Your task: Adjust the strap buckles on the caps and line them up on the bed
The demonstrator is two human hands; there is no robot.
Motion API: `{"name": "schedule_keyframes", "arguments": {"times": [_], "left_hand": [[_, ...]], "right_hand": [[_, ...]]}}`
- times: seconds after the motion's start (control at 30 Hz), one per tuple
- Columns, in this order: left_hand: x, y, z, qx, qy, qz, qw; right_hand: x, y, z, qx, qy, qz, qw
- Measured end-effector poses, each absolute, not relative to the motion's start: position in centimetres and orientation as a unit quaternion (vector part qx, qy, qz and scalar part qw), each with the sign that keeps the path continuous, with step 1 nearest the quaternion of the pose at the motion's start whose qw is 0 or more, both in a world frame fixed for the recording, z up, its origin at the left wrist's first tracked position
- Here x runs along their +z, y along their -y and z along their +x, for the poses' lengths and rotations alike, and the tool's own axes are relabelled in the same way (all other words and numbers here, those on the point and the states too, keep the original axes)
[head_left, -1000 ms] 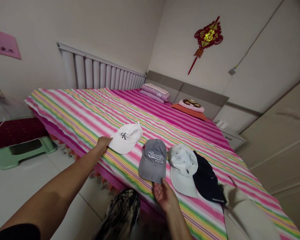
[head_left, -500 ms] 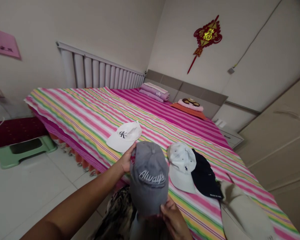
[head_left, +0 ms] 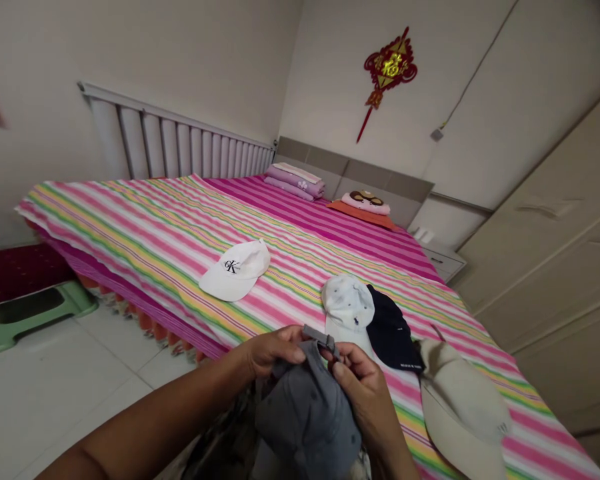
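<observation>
Close to my body I hold a grey baseball cap, its back strap turned away from me toward the bed. My left hand grips the cap's rear edge on the left of the strap, thumb on top. On the other side, my right hand pinches the strap's end near the opening. The lettered front of the cap is out of sight. Beyond it on the bed lie a white cap with black letters, a pale cap with a small dark emblem, a black cap and a beige cap.
A striped sheet covers the bed. Folded purple bedding and a pink-and-orange pile rest by the headboard. A radiator lines the left wall, a green stool stands below, and a wardrobe is at right.
The grey cap has been turned around, so its strap shows instead of its lettering. Both hands have shifted to the strap, with my right hand higher. The view has swung slightly right.
</observation>
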State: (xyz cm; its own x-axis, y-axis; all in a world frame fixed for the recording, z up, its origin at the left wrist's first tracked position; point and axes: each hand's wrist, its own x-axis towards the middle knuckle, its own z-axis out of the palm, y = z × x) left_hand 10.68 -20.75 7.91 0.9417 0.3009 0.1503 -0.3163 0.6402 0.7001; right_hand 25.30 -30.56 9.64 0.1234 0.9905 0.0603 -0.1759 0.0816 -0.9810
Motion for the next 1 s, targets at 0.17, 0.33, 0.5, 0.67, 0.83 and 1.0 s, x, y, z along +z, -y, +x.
{"name": "schedule_keyframes", "arguments": {"times": [0.17,0.33,0.5,0.67,0.83,1.0], "left_hand": [[9.3,21.4,10.6,0.181,-0.019,0.392,0.902],[10.1,22.3,10.9,0.178,-0.075,0.432,0.881],[10.0,22.5,10.9,0.195,-0.112,0.439,0.870],[10.5,22.4,10.8,0.231,-0.129,0.511,0.818],[11.4,22.7,10.5,0.294,-0.152,0.672,0.662],[11.8,23.2,10.3,0.330,-0.139,0.761,0.541]], "right_hand": [[10.6,31.3,24.8,0.402,0.496,-0.510,0.577],[10.4,31.9,25.3,0.337,0.538,-0.538,0.554],[12.3,32.7,25.1,0.191,0.651,-0.524,0.515],[13.4,33.2,24.5,0.021,0.731,-0.517,0.445],[12.7,33.0,23.9,-0.153,0.751,-0.534,0.358],[12.3,32.8,23.9,-0.195,0.728,-0.556,0.351]]}}
